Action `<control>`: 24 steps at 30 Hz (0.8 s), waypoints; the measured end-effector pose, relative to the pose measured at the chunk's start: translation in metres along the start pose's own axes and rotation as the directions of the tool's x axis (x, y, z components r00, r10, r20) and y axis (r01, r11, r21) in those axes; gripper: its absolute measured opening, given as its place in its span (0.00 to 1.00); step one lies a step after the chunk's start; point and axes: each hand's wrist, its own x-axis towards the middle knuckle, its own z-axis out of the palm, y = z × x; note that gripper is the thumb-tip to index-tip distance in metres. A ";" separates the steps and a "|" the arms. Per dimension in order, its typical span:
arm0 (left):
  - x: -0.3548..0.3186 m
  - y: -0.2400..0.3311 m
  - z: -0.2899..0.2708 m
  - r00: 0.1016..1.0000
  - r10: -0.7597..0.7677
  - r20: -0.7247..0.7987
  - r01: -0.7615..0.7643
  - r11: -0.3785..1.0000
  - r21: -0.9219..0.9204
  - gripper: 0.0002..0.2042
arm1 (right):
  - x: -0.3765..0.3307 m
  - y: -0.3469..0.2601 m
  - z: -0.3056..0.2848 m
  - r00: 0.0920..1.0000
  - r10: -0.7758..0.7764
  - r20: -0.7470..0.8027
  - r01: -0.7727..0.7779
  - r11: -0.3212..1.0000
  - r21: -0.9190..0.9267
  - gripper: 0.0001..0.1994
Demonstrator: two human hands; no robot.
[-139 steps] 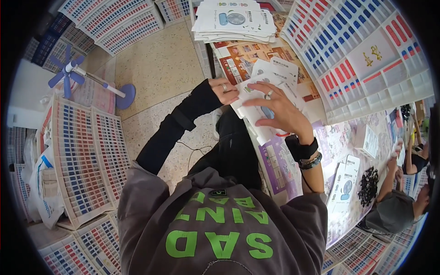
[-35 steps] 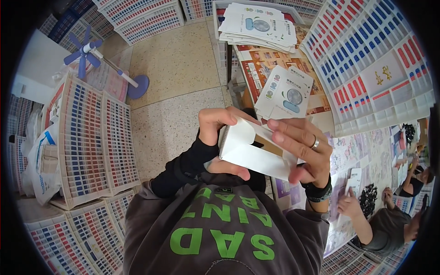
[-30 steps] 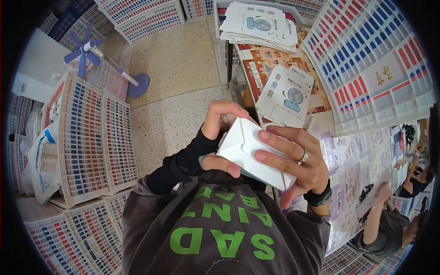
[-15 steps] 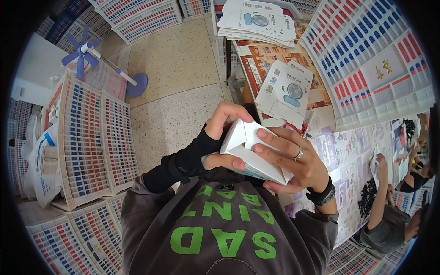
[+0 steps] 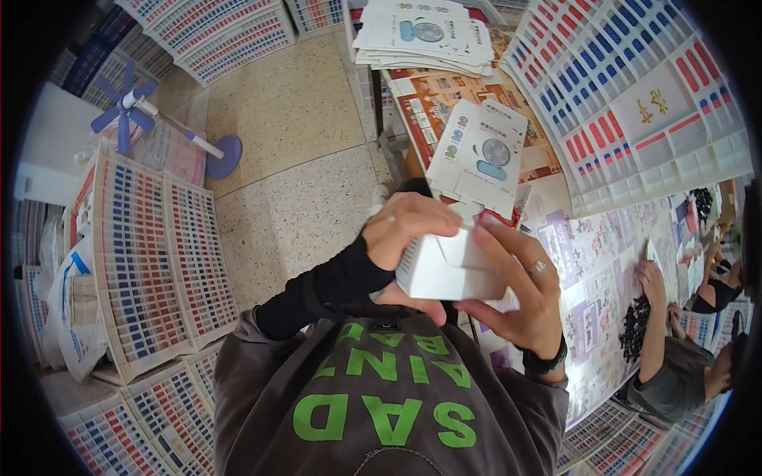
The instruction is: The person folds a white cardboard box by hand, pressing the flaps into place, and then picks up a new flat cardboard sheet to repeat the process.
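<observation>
Head view is showing the left hand [image 5: 405, 234] and right hand [image 5: 520, 289] gripping a white box [image 5: 448, 270] at chest height, over the table edge. Flat cartons [image 5: 476, 151] are lying just beyond; another person [image 5: 675, 365] is working at right. Trays [image 5: 155, 254] and a fan [image 5: 127, 111] are edging the open floor at left.

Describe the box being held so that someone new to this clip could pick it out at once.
Start at the long table covered with printed sheets on the right. At its near edge, above the grey sweatshirt, the left hand and right hand grip a small white box. Unlike the flat box blanks beyond, it is folded up.
</observation>
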 end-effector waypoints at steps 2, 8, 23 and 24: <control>0.009 -0.018 0.002 0.998 0.006 0.058 -0.010 0.998 0.066 0.48 | -0.025 -0.005 -0.018 0.984 0.157 -0.083 -0.158 0.987 -0.004 0.38; 0.001 -0.152 0.027 0.674 -0.735 -0.078 0.611 0.495 0.618 0.51 | -0.137 -0.025 -0.122 0.540 0.306 -0.784 -0.776 0.543 -0.322 0.34; -0.012 -0.210 0.046 0.954 -0.183 -0.239 0.300 0.529 0.793 0.36 | -0.052 0.123 -0.043 0.805 0.503 -0.313 -0.535 0.845 -0.018 0.14; -0.008 -0.203 0.045 0.902 -0.341 -0.264 0.406 0.468 0.785 0.37 | -0.028 0.120 -0.033 0.875 0.446 -0.189 -0.454 0.891 0.005 0.15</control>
